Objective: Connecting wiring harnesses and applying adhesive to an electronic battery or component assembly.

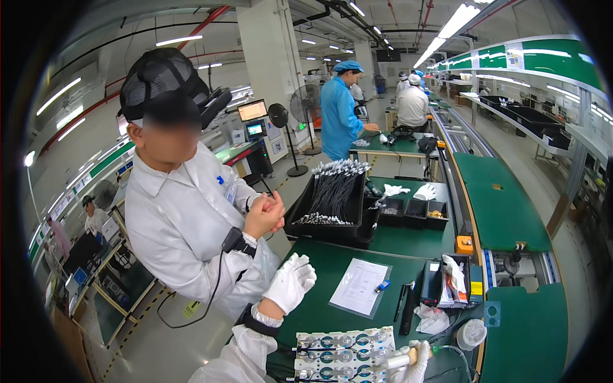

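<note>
My left hand (292, 282), in a white glove with a black wrist strap, is raised over the near left edge of the green workbench. Its fingers are loosely stretched, and nothing shows in them. At the bottom, my gloved right hand (416, 367) grips a white glue syringe (400, 361) with a green end and a thin hose. Its tip points left over a white fixture (311, 343), which carries several round parts and dark cables in rows. The lower part of the fixture is cut off by the picture's edge.
A co-worker (185, 223) stands at the left, hands together. A paper sheet (359, 287), a blue-ended small item (382, 286), black pens (403, 303) and a white tub (471, 333) lie ahead. Farther off are a black bin of cables (332, 198) and small bins (415, 210); a conveyor (511, 268) runs right.
</note>
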### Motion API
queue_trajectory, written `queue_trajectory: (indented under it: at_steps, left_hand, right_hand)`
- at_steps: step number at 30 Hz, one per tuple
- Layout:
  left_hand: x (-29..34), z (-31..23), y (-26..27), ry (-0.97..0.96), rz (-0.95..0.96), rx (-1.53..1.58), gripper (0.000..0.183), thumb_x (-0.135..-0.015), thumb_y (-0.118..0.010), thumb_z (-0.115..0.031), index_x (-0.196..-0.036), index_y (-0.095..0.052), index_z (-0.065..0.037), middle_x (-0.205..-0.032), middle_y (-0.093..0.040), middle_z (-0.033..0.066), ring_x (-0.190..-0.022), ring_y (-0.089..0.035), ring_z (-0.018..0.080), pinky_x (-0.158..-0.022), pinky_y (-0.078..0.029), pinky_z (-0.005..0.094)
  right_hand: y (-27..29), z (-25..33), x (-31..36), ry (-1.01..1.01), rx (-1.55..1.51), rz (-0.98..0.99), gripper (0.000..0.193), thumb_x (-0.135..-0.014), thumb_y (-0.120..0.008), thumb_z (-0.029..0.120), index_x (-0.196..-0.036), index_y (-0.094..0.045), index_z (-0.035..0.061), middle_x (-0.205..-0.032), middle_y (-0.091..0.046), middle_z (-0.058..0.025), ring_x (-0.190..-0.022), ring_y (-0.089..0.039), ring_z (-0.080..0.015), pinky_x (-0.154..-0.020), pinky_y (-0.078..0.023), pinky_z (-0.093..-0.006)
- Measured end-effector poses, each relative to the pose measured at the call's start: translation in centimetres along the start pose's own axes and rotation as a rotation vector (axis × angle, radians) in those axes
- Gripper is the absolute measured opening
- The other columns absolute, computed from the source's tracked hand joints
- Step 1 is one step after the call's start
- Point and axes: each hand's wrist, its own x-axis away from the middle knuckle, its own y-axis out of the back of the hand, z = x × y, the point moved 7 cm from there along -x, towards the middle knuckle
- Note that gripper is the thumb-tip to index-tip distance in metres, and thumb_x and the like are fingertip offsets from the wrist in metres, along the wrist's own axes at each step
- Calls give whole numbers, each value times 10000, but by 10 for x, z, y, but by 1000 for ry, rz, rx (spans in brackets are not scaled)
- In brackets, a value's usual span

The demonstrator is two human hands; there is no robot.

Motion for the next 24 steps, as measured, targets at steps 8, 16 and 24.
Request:
queue_trajectory:
  at_steps: [8,16,24]
  left_hand:
    - [37,56,-45,-412,111,-1894,301,-903,-533,-344,-963,-636,-68,-930,-640,135,-886,-623,269,-770,-492,357]
    - [45,113,13,-244,217,-2273,436,-842,-510,-511,-716,-573,-98,-727,-604,112,-675,-613,308,-598,-482,427]
    - [41,113,16,-136,210,-2271,487,-848,-481,-546,-753,-585,-80,-773,-622,127,-725,-625,304,-631,-496,423]
  right_hand:
    - [-2,0,3,-15,-48,-15,257,-927,-503,382,-943,-558,132,-729,-577,-22,-602,-556,-132,-471,-480,-266]
    - [-3,-5,-7,12,-288,56,272,-913,-552,360,-871,-572,92,-667,-601,-56,-595,-568,-171,-619,-510,-307]
    - [-1,-6,-11,28,-281,103,276,-916,-545,367,-896,-565,93,-697,-607,-61,-638,-580,-169,-635,-516,-310]
